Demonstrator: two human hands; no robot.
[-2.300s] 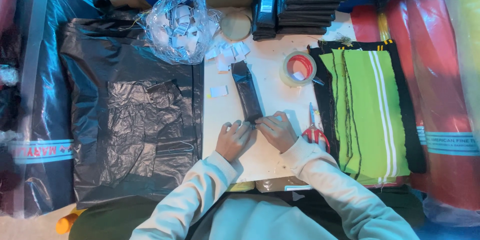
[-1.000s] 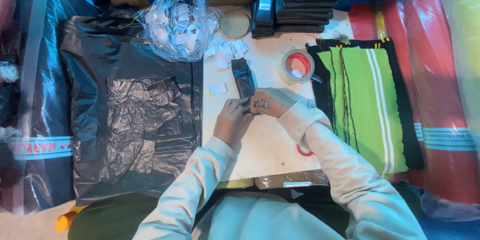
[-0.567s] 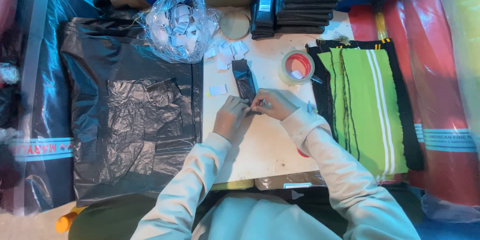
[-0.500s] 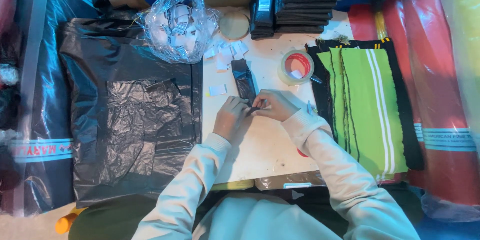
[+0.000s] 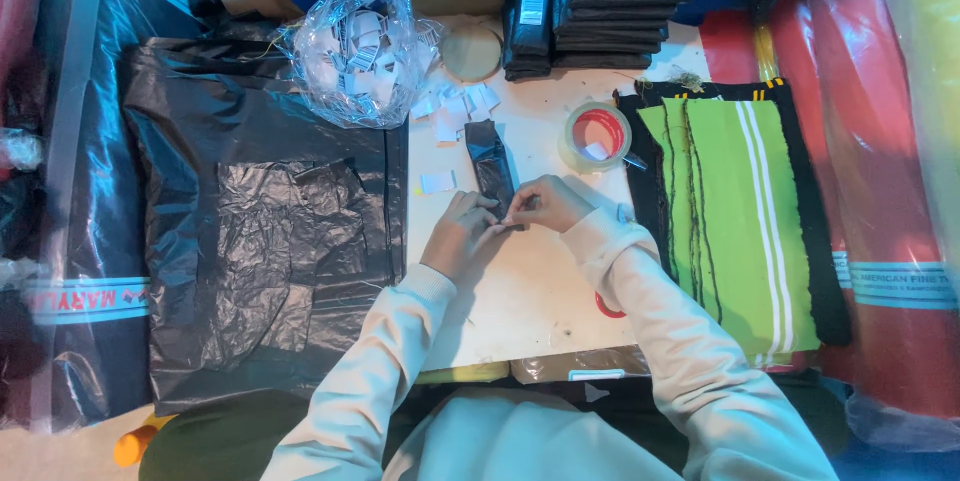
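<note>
Both hands meet mid-frame on the white table (image 5: 520, 291): my left hand (image 5: 462, 236) & right hand (image 5: 548, 205) pinch the near end of a slim black packet (image 5: 492, 167), fingertips pressed together on it. Packet lies flat, pointing up-frame. Small white labels (image 5: 455, 113) scattered just above it; one more label (image 5: 437, 182) to its left. Clear bag (image 5: 352, 46) of labels upper left-center. Tape roll (image 5: 596, 137) right of packet. Stack of black packets (image 5: 610, 3) at top. Green striped cloth (image 5: 735, 211) at right.

Black packet (image 5: 492, 167) near end hidden under fingers (image 5: 510, 216).
</note>
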